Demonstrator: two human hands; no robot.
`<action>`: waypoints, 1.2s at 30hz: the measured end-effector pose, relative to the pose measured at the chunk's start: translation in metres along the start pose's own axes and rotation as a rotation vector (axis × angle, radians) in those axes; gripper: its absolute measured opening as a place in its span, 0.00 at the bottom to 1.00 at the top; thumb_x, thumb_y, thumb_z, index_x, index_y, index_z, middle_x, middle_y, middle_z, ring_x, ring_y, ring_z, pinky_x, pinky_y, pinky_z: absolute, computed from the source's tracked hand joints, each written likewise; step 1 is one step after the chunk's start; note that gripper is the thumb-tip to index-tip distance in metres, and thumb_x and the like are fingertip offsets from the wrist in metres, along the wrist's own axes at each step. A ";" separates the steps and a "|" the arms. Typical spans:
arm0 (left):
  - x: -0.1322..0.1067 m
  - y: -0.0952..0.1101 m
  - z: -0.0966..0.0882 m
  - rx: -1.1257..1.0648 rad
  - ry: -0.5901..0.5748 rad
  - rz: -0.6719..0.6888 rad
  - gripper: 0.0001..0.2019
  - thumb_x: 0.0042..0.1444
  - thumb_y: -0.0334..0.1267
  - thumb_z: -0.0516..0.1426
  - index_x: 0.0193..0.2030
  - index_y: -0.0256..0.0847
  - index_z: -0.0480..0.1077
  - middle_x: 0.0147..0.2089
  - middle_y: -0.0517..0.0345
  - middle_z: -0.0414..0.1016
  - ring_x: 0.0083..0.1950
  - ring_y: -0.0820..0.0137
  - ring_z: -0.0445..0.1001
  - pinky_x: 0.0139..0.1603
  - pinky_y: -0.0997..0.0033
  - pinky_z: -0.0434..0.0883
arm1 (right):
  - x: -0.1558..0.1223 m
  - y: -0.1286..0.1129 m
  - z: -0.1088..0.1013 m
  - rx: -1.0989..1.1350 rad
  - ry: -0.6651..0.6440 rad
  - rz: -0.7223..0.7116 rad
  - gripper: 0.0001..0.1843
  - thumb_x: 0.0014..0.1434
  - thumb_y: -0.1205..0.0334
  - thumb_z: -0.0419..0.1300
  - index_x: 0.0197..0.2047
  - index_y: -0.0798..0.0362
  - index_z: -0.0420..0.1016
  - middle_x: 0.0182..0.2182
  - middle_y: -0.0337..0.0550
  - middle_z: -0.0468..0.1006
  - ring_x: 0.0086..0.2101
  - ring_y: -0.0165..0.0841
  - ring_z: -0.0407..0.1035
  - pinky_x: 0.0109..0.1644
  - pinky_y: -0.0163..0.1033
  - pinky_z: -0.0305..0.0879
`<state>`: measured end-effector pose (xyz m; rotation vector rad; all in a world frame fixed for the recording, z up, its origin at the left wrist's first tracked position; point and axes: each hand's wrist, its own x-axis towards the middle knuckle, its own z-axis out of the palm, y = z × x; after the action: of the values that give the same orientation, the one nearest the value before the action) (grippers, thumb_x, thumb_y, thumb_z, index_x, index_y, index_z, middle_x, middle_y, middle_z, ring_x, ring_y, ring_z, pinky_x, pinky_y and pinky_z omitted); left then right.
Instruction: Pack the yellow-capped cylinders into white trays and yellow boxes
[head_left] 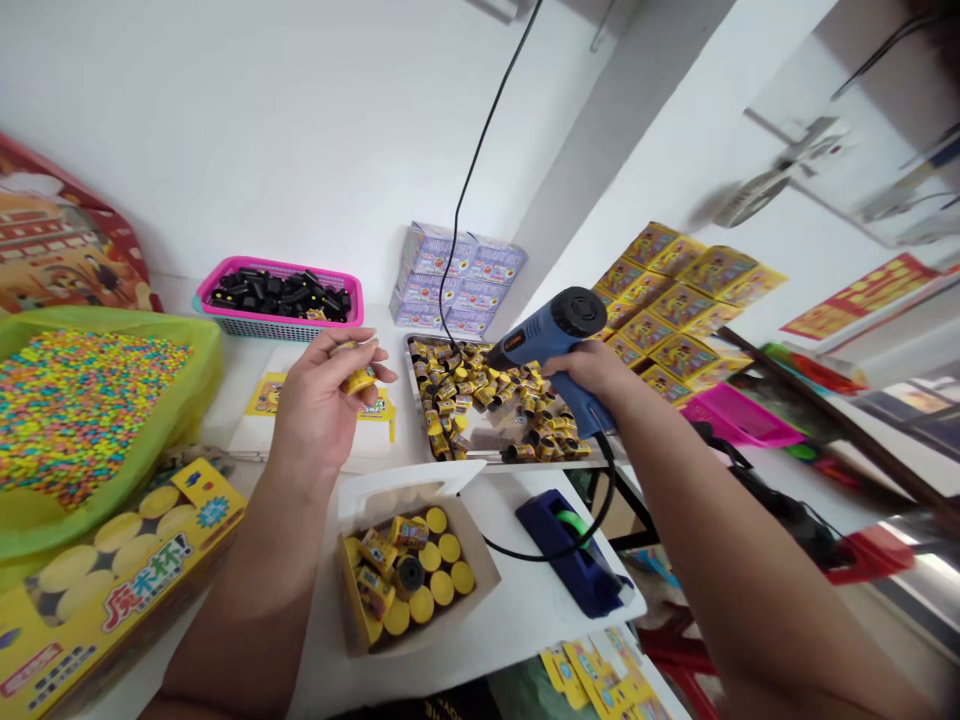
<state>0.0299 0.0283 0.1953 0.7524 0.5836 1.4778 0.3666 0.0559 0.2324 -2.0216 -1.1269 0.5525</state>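
My left hand [319, 400] is raised over the table with its fingers pinched on a small yellow-wrapped canister [358, 379]. My right hand [589, 375] grips the handle of a blue heat gun [551, 335], whose nozzle points left over a metal tray [495, 446] filled with several yellow-and-black wrapped canisters. The heat gun's black cord runs up the wall and also loops down across the table. Below my left hand lies an open white box [411, 580] holding several yellow-capped canisters.
A pink basket of black caps [279, 293] stands at the back. A green tub of coloured beads [82, 405] sits left, above a yellow printed box [105, 590]. A blue tape dispenser [574, 550] lies near the table edge. Yellow boxes [675, 300] are stacked on the right, purple packs [457, 280] behind the tray.
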 end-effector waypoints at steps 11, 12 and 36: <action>0.000 0.001 0.002 0.009 0.018 0.004 0.09 0.46 0.36 0.67 0.34 0.39 0.72 0.27 0.59 0.76 0.22 0.73 0.74 0.16 0.79 0.57 | 0.011 0.013 0.012 0.146 -0.081 0.042 0.06 0.37 0.74 0.65 0.21 0.55 0.74 0.15 0.41 0.74 0.16 0.35 0.67 0.18 0.36 0.66; 0.000 0.002 0.002 0.007 0.016 0.006 0.09 0.46 0.36 0.67 0.34 0.39 0.73 0.27 0.59 0.76 0.22 0.73 0.74 0.16 0.79 0.58 | 0.013 0.013 0.013 0.140 -0.071 0.033 0.06 0.38 0.74 0.64 0.21 0.55 0.74 0.15 0.41 0.74 0.15 0.35 0.67 0.18 0.37 0.66; -0.004 0.005 0.004 0.002 0.022 0.010 0.09 0.44 0.35 0.67 0.33 0.39 0.74 0.26 0.59 0.76 0.21 0.73 0.73 0.17 0.79 0.61 | -0.005 0.015 -0.017 0.196 0.042 0.006 0.10 0.38 0.69 0.68 0.25 0.54 0.72 0.18 0.41 0.75 0.19 0.35 0.70 0.21 0.37 0.69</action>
<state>0.0297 0.0238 0.2016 0.7425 0.5991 1.4971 0.3830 0.0399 0.2318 -1.8601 -1.0009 0.5968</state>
